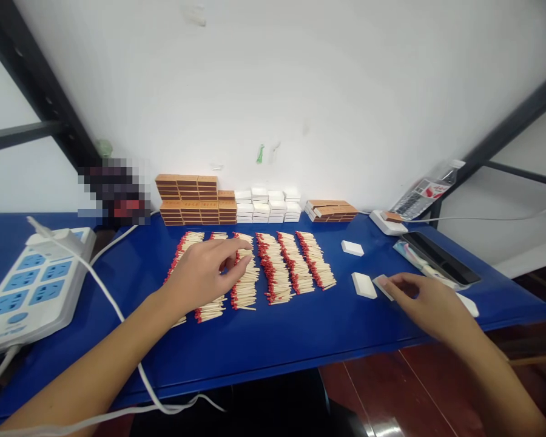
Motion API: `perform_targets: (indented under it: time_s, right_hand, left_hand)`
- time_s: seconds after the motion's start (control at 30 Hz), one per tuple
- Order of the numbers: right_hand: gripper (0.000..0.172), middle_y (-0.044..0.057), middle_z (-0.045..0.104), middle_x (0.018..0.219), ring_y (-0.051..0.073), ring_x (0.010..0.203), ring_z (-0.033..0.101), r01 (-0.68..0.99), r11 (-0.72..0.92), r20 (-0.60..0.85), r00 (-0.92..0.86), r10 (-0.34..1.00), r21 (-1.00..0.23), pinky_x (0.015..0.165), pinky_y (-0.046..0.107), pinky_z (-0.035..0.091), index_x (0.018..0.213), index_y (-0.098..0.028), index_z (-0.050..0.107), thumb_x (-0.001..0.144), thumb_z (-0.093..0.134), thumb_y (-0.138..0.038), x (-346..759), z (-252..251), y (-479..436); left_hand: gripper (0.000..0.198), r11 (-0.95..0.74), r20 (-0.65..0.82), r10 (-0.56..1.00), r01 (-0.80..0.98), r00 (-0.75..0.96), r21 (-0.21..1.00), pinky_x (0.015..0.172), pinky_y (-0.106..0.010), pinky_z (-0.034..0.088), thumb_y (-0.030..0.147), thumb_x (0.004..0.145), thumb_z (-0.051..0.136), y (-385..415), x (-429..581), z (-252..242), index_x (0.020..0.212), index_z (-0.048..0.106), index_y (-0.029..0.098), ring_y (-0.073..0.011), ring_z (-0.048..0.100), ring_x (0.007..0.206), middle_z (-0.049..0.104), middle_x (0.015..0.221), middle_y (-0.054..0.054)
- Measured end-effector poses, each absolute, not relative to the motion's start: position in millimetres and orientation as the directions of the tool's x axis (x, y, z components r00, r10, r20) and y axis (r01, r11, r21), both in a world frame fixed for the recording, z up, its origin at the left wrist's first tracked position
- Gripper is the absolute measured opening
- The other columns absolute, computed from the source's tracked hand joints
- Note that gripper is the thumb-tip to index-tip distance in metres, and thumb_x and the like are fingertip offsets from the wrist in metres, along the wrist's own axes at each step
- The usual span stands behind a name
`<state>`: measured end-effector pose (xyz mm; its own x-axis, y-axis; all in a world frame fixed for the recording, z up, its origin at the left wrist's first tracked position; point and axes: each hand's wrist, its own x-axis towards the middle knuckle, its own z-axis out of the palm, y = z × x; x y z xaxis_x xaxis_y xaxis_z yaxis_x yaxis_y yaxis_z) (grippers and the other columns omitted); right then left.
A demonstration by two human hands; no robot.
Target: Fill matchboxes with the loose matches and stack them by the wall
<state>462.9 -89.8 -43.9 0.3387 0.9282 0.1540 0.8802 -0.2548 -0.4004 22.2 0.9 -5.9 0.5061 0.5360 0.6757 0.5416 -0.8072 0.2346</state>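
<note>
Two hands: we list a left hand [204, 267] and a right hand [425, 298], both above one blue tabletop [264, 340].
Left fingers: thumb and forefinger tips stand a narrow gap apart over the third match row from the left; we see nothing between them.
Right fingers: pinched together on one white piece [385, 291], held tilted near the tabletop.
Match rows: we count six rows of matches [276, 270], red heads to the left; two lie mostly beneath the left hand, one at its fingertips, three to the right of them.
Loose white pieces: two; one [364, 285] just left of the right fingertips, one [352, 247] farther beyond them.
Brown box stack: one stack of brown boxes [198, 212], beyond the left fingers; four columns below, three full columns above; we cannot count every box.
White stack: one stack of white pieces [268, 211], beyond the left fingertips, four columns across.
Brown-topped group: one group of boxes with white ends [334, 209], beyond and left of the right fingers; number unclear to us.
Beyond the right fingers: one bottle [430, 191], one dark phone [441, 258], one white block [386, 226] bearing one orange-brown piece [392, 216].
Far left of the left fingers: one power strip [39, 285].
</note>
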Motion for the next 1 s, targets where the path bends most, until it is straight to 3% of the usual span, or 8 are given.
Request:
perform_targets:
  time_s: [0.2, 0.5, 0.77, 1.0]
  right_hand:
    - [0.052, 0.007, 0.076, 0.074, 0.028, 0.067, 0.069, 0.898, -0.250, 0.059, 0.289, 0.955, -0.362, 0.061, 0.038, 0.047, 0.079, -0.026, 0.078, 0.089, 0.055, -0.071, 453.2, -44.0, -85.0]
    - [0.036, 0.007, 0.078, 0.077, 0.027, 0.064, 0.069, 0.924, -0.117, 0.135, 0.176, 0.975, -0.364, 0.056, 0.037, 0.050, 0.081, -0.027, 0.081, 0.083, 0.063, -0.059, 446.6, -44.9, -67.9]
    - [0.037, 0.009, 0.080, 0.089, 0.029, 0.074, 0.072, 0.920, -0.133, 0.162, 0.204, 0.965, -0.370, 0.063, 0.040, 0.053, 0.085, -0.027, 0.081, 0.080, 0.064, -0.060, 453.2, -50.4, -61.1]
    - [0.040, 0.010, 0.075, 0.075, 0.028, 0.064, 0.065, 0.940, -0.076, 0.184, 0.144, 0.972, -0.333, 0.059, 0.041, 0.048, 0.072, -0.028, 0.075, 0.081, 0.062, -0.065, 455.8, -35.8, -57.2]
  left_hand:
    - [0.015, -0.814, 0.693, 0.516, 0.540, 0.504, 0.214, 0.059, -0.024, 0.046, 0.028, 0.101, 0.064, -0.3, 21.4, -6.6, 0.110, 0.074, 0.022, -0.0111, 0.061, 0.060, 0.068, 0.070, 0.004]
    - [0.014, -0.820, 0.709, 0.503, 0.533, 0.495, 0.209, 0.060, -0.025, 0.046, 0.027, 0.101, 0.063, 1.2, 19.9, -8.5, 0.108, 0.073, 0.021, -0.0118, 0.062, 0.061, 0.069, 0.072, 0.003]
    - [0.010, -0.831, 0.716, 0.485, 0.518, 0.502, 0.200, 0.060, -0.025, 0.046, 0.023, 0.101, 0.063, 0.2, 21.3, -7.7, 0.104, 0.073, 0.021, -0.0120, 0.064, 0.062, 0.072, 0.075, 0.003]
    - [0.012, -0.829, 0.712, 0.486, 0.525, 0.506, 0.193, 0.061, -0.026, 0.046, 0.021, 0.101, 0.061, -1.5, 22.1, -8.5, 0.102, 0.073, 0.021, -0.0121, 0.063, 0.062, 0.072, 0.073, 0.002]
